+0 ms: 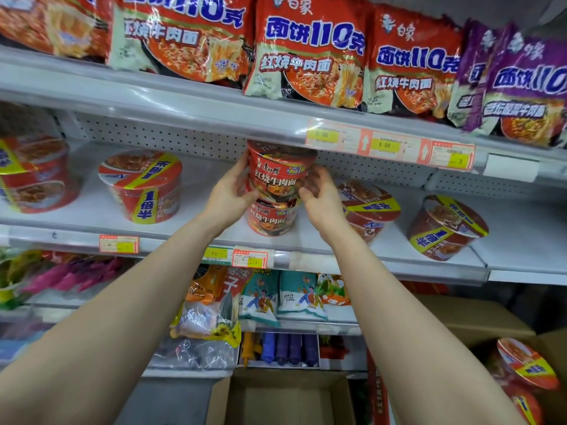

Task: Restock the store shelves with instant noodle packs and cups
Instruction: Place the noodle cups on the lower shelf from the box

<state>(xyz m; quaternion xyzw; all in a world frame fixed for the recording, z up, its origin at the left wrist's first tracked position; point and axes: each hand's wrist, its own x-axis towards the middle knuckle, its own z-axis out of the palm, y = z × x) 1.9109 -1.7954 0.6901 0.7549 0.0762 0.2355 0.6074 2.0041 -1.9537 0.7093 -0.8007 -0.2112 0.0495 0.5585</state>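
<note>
A red instant noodle cup sits on top of a second red cup that stands on the middle shelf. My left hand grips the upper cup's left side and my right hand holds its right side, fingers curled round it. Its rim reaches up just under the upper shelf's edge. Red and yellow noodle bowls lie tilted on the same shelf to the left and right. Red noodle packs stand in a row on the top shelf.
Purple noodle packs fill the top right. Price tags line the shelf edges. Snack bags hang on lower shelves. An open cardboard box sits below, and another box at the right holds more bowls.
</note>
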